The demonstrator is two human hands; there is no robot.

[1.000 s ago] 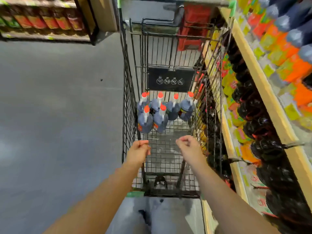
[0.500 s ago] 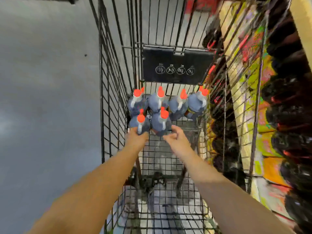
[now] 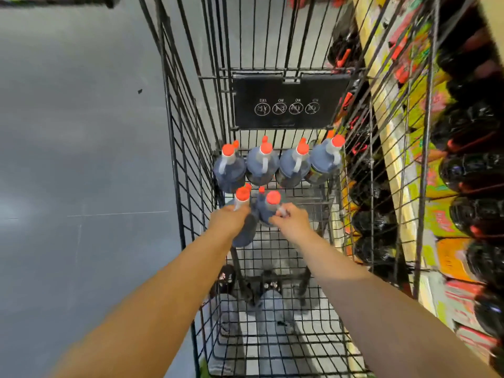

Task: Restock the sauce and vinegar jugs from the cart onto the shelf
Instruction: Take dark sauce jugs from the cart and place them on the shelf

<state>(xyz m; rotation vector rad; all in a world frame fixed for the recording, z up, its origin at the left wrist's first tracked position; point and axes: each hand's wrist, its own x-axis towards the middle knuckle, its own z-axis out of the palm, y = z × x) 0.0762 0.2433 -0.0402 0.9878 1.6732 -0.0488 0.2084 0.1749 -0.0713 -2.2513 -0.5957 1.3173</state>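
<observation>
Grip was newly taken: left hand fingers curled round left jug, right hand round right jug; lift-out judged imminent.

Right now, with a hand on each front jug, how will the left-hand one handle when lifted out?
Left-hand jug looks full of dark liquid nearly to its red cap, so probably heavy. Left hand grips only near the neck, so the body may swing. Moulded plastic shape suggests it stays stiff.

Dark jugs with orange-red caps, black wire cart, grey floor
</observation>
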